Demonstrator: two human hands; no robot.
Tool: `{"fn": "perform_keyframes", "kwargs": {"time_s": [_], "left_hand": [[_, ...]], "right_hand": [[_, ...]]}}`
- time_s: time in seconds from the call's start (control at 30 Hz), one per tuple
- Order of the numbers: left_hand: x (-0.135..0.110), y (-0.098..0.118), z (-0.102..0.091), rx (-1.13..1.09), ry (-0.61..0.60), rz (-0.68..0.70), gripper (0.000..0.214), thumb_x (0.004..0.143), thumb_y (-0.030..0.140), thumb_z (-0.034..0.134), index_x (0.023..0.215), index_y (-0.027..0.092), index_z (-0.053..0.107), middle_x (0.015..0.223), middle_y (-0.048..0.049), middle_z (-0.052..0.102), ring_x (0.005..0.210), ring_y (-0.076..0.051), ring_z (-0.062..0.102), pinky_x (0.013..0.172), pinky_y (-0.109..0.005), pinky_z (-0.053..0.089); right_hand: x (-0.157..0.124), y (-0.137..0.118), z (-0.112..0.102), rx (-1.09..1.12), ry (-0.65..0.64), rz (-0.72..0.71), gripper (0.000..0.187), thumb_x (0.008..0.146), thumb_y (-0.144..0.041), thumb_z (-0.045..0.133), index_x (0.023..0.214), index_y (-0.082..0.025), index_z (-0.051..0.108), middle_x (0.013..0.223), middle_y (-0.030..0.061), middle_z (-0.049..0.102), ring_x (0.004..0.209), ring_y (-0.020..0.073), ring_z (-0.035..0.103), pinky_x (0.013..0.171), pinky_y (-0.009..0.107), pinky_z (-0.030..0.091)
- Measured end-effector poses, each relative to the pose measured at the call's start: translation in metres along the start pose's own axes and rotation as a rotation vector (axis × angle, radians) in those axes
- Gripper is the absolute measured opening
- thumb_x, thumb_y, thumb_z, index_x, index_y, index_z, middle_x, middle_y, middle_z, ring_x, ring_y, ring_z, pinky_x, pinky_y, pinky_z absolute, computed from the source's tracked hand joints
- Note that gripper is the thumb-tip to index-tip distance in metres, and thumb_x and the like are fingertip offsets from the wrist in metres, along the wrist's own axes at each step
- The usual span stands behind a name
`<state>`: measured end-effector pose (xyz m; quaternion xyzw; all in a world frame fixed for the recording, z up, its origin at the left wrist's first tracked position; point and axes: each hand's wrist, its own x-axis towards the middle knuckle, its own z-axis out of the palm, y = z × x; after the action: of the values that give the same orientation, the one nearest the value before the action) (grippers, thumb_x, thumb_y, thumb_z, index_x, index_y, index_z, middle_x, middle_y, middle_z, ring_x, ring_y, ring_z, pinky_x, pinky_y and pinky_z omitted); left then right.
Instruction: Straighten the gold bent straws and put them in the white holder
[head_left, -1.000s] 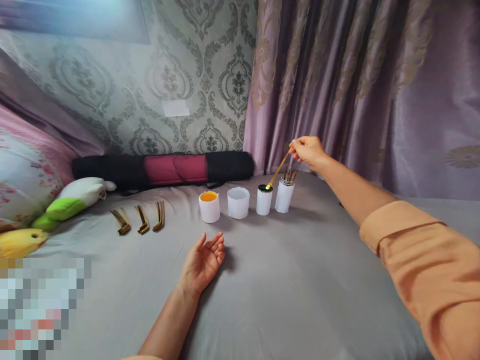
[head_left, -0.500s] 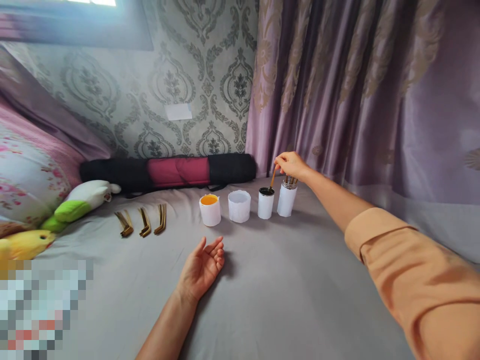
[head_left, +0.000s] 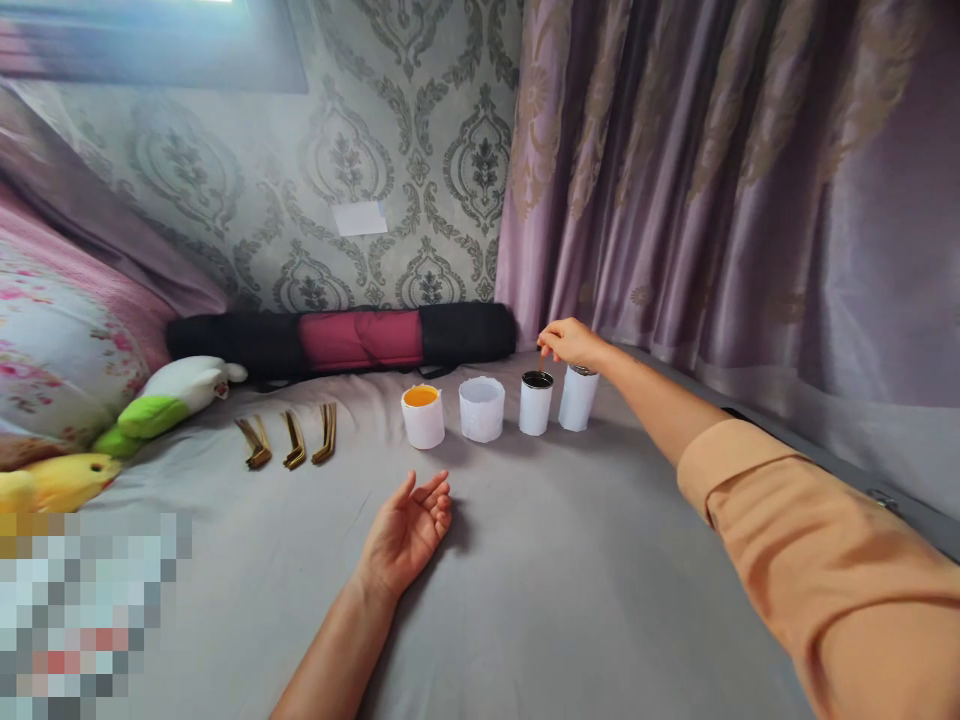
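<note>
My right hand pinches a thin brown stick over a white-wrapped can with a dark inside. The stick's lower end is at the can's mouth. Just behind my wrist stands another white-wrapped can, its top partly covered by the hand. On the grey sheet my left hand rests palm up and empty, fingers loosely curled and apart. Beyond it stand a white tub with an orange inside and a pale, wider white tub.
Three small bundles of bent brownish sticks lie on the sheet to the left. Plush toys sit at the left edge. A long black and maroon bag lies along the wall; a purple curtain hangs at right.
My right hand has come down and slightly left, bringing the stick lower at the dark can's mouth. My left hand stays in place. The view has shifted slightly.
</note>
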<state>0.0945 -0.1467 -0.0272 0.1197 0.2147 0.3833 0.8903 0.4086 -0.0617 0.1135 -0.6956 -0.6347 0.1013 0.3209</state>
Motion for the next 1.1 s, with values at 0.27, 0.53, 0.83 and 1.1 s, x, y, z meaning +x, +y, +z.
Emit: {"fn": "perform_keyframes", "kwargs": {"time_s": [0.27,0.53,0.83,1.1], "left_hand": [[0.001,-0.001,0.002,0.02,0.023,0.015,0.026,0.082,0.023,0.045,0.096,0.005,0.056,0.077,-0.0106,0.059,0.061,-0.012,0.056,0.054,-0.024,0.047],[0.001,-0.001,0.004,0.033,0.033,0.009,0.024,0.082,0.023,0.044,0.095,0.005,0.055,0.075,-0.0101,0.06,0.061,-0.011,0.056,0.055,-0.022,0.046],[0.002,-0.001,0.006,0.042,0.054,0.003,0.025,0.082,0.024,0.044,0.095,0.005,0.055,0.074,-0.0098,0.06,0.061,-0.011,0.056,0.054,-0.021,0.046],[0.003,-0.001,0.004,0.034,0.042,0.004,0.024,0.082,0.023,0.044,0.094,0.005,0.055,0.075,-0.0103,0.06,0.06,-0.011,0.055,0.054,-0.021,0.046]], "right_hand": [[-0.002,-0.002,0.008,-0.043,-0.052,0.043,0.019,0.081,-0.02,0.044,0.08,-0.013,0.061,0.076,0.0042,0.067,0.045,0.0045,0.05,0.042,0.015,0.035],[-0.004,-0.007,0.014,-0.011,-0.064,0.123,0.02,0.082,-0.026,0.046,0.083,-0.012,0.061,0.078,0.006,0.066,0.044,0.0033,0.049,0.038,0.013,0.032],[-0.004,-0.012,0.017,0.0,-0.038,0.161,0.02,0.082,-0.026,0.047,0.078,-0.012,0.061,0.078,0.0067,0.067,0.044,0.0036,0.048,0.037,0.013,0.031],[-0.004,-0.013,0.017,0.061,-0.036,0.199,0.024,0.085,-0.029,0.043,0.079,-0.011,0.058,0.082,0.0093,0.066,0.042,0.0035,0.046,0.037,0.014,0.032]]}}
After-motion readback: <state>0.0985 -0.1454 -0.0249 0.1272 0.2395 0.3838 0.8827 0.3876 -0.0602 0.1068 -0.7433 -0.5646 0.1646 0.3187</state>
